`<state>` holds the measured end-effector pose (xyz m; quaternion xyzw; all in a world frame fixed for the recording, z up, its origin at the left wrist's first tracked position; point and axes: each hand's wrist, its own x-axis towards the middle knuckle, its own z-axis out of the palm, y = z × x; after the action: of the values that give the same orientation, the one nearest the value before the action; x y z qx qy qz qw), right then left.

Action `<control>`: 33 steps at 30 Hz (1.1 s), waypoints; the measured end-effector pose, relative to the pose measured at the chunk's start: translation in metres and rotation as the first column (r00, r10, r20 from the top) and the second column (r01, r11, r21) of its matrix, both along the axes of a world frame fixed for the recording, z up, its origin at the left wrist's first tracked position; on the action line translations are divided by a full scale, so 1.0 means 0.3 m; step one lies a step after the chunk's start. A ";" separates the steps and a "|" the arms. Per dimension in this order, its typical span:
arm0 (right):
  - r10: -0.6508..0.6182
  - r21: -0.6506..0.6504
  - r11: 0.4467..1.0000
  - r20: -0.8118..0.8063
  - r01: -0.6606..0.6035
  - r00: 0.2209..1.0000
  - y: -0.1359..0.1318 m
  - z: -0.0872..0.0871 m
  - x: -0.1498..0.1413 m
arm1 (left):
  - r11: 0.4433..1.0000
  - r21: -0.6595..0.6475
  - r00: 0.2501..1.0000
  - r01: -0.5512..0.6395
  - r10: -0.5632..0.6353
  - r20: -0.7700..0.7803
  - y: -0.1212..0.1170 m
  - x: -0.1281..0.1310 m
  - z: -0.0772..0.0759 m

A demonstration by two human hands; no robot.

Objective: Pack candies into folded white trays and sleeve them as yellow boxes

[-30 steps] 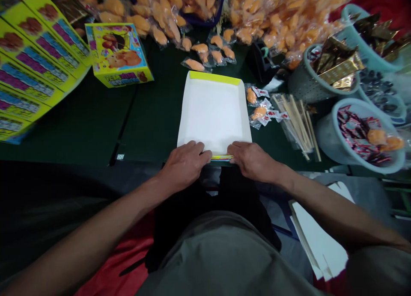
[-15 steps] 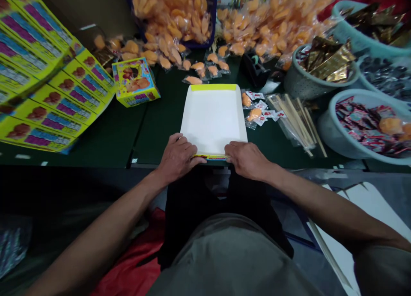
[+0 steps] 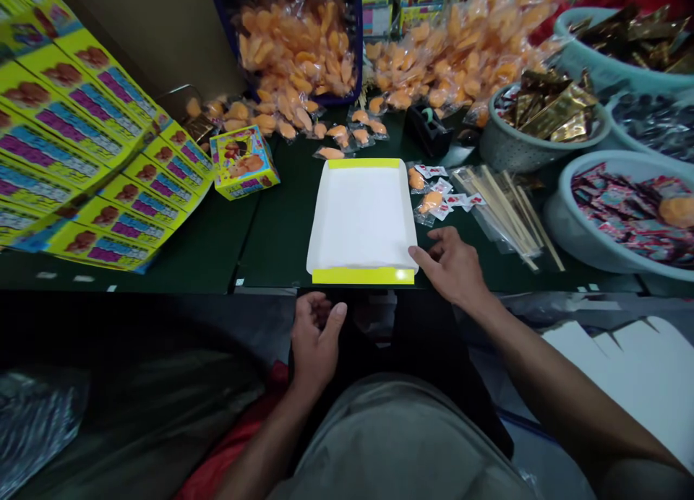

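A shallow cardboard tray (image 3: 363,214), white inside with yellow strips at its far and near edges, lies on the dark green table in front of me. By the tray's near right corner is my right hand (image 3: 458,269), fingers apart and holding nothing; its thumb tip is at the side wall, and I cannot tell if it touches. My left hand (image 3: 317,341) hangs below the table edge, away from the tray, with loosely curled fingers, thumb apart and nothing in it. Right of the tray lie small bags with orange pieces (image 3: 431,201) and small white-and-red packets (image 3: 455,199).
Wooden sticks (image 3: 502,207) lie farther right, beside tubs of gold packets (image 3: 564,113) and pink packets (image 3: 612,211). A tape dispenser (image 3: 428,131) stands behind. Yellow printed card sheets (image 3: 124,189) and a small box (image 3: 245,162) are left; a purple basket (image 3: 355,45) is at the back.
Both hands have let go of the tray's near edge. My left hand has dropped below the table edge; my right has moved rightward. The near yellow strip now shows fully, folded outward.
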<state>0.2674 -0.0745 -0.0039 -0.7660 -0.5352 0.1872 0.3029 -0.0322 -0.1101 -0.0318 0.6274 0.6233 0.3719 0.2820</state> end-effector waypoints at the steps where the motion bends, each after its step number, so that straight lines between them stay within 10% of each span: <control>1: 0.009 0.013 1.000 -0.002 -0.009 1.000 0.008 -0.002 -0.007 | 0.996 0.089 0.997 -0.022 0.028 -0.070 0.003 0.017 -0.001; 5: 0.058 0.058 0.997 -0.014 -0.058 0.998 0.008 -0.010 -0.025 | 0.855 0.439 0.859 0.275 -0.014 -0.512 0.087 0.023 0.042; 11: 0.144 0.055 0.988 -0.043 -0.142 0.989 0.001 -0.035 -0.018 | 0.692 0.140 0.562 0.709 -0.432 -0.706 0.286 -0.020 0.128; 20: 0.250 0.308 0.901 0.209 -0.306 0.945 -0.042 0.027 -0.024 | 0.639 -0.130 0.475 0.758 -0.678 -0.562 0.433 0.031 0.171; 25: 0.545 0.049 0.777 0.448 -0.628 0.709 -0.024 0.060 -0.054 | 0.628 -0.096 0.466 0.772 -0.662 -0.587 0.424 0.006 0.160; 33: 0.670 -0.153 0.707 0.457 -0.691 0.585 0.011 0.061 -0.100 | 0.633 -0.049 0.451 0.772 -0.601 -0.660 0.396 -0.040 0.133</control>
<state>0.2375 -0.0711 0.0144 -0.5172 -0.8481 0.0815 0.0810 -0.0444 0.0087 0.0080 0.9414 0.3130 0.0727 0.1024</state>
